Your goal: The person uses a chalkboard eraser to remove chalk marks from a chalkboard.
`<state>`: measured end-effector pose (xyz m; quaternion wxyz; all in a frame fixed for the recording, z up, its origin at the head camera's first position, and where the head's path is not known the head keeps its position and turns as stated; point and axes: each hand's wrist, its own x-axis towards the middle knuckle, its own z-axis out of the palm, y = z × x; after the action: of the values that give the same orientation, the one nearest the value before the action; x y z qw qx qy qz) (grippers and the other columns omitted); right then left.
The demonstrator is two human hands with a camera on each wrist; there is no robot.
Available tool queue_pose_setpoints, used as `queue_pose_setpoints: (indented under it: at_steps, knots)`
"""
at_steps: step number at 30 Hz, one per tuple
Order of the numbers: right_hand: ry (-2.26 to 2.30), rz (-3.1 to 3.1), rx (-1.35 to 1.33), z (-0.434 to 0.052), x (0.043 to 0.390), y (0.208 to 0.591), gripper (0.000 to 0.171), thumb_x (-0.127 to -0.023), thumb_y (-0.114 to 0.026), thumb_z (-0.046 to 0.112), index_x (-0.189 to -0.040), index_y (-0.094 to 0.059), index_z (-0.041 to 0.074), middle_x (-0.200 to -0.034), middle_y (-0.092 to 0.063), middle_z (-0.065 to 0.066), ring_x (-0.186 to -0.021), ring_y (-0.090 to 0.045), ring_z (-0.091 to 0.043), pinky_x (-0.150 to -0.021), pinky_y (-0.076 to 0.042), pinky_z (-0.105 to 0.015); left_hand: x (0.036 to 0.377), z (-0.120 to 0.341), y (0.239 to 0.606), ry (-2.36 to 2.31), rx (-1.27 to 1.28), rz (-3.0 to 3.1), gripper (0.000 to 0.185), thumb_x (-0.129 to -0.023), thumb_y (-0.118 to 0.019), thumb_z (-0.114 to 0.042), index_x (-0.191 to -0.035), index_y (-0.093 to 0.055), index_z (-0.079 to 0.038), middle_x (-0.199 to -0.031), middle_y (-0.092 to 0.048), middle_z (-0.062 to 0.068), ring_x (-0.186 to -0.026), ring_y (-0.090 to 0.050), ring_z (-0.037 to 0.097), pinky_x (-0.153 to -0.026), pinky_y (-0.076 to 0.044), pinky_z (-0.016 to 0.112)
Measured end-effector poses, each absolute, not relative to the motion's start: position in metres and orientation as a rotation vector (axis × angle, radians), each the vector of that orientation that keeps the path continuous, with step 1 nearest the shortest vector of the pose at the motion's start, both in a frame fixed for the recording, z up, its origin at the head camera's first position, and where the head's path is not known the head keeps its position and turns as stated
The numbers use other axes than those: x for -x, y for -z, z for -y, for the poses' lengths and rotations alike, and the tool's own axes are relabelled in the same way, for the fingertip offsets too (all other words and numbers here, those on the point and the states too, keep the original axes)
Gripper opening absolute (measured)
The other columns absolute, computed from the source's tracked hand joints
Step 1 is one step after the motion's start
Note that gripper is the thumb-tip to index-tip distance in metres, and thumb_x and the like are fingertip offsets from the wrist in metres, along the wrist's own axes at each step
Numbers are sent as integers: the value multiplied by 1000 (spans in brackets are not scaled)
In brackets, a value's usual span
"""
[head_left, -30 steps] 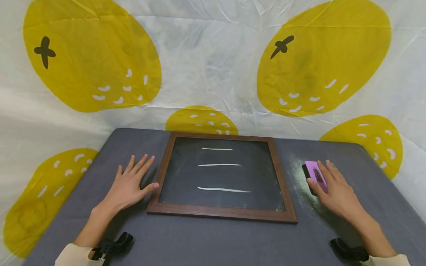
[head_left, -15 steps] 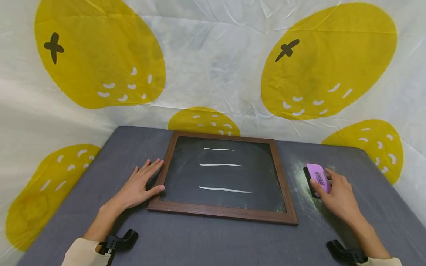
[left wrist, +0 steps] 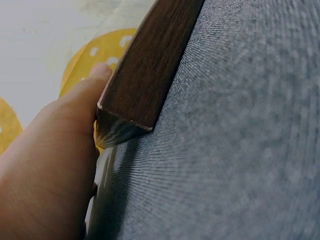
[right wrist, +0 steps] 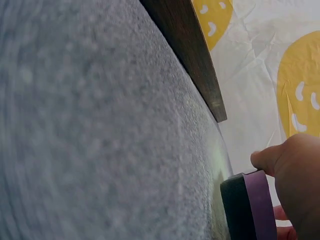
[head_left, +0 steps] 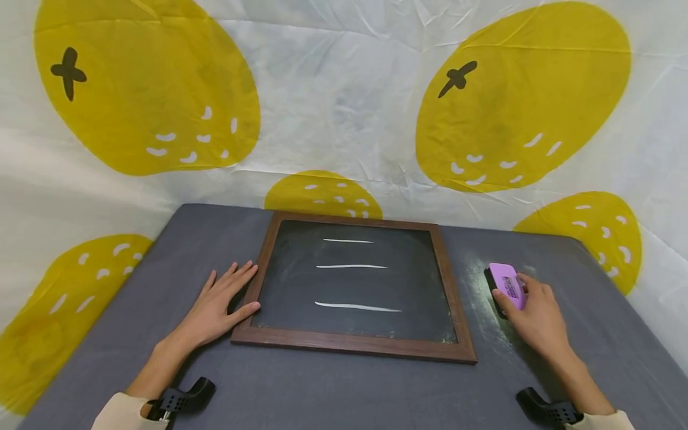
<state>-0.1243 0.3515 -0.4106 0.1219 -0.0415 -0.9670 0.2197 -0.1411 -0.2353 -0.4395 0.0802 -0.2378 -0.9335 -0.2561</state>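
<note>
A small chalkboard in a brown wooden frame lies on the table, with three white lines across its dark surface. Against its left edge rests my left hand, fingers spread and mostly straight, thumb over the frame. The left wrist view shows the thumb along the frame's corner. To the right of the board, my right hand grips a purple chalkboard eraser with a black felt base, thumb on its near left side and fingers curled on its far right side. Part of the eraser is hidden in the right wrist view.
Grey cloth covers the table, with pale chalk dust around the eraser. A white curtain with yellow fruit prints hangs behind the table. Black wrist mounts extend inward from both sleeves.
My left hand has moved right, from beside the board onto its left frame edge. My right fingers have gone from lying over the eraser to curling around its side.
</note>
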Motion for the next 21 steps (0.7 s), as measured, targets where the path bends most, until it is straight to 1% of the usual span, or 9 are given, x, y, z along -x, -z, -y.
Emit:
queue_pose_setpoints:
  at_steps: [5, 14, 18, 21]
  knots:
    - [-644, 2802, 131, -350, 124, 412, 71, -92, -63, 36, -132, -40, -17, -108, -48, -32, -85, -46, -41, -60, -36, -43, 138, 232, 441, 734, 702, 2784, 69, -92, -63, -40, -150, -35, -15, -151, -34, 14, -139, -24, 40, -109, -7, 62]
    - [-624, 2833, 188, -350, 122, 408, 80, -88, -66, 45, -132, -42, -17, -109, -50, -32, -84, -48, -39, -59, -36, -40, 137, 226, 440, 749, 710, 2772, 71, -91, -64, -40, -150, -35, -14, -152, -32, 14, -140, -23, 38, -108, -5, 64]
    - [-596, 2848, 193, -349, 122, 407, 79, -88, -66, 46, -132, -44, -15, -112, -50, -33, -84, -49, -39, -57, -37, -42, 136, 225, 440, 750, 706, 2784, 71, -91, -64, -40, -150, -35, -15, -152, -31, 14, -140, -23, 37, -108, -4, 64]
    - [-584, 2847, 192, -349, 122, 408, 75, -88, -66, 44, -131, -46, -14, -115, -50, -34, -85, -51, -41, -58, -39, -47, 136, 225, 439, 734, 695, 2810, 71, -91, -63, -41, -151, -34, -17, -153, -31, 13, -140, -23, 36, -108, -4, 65]
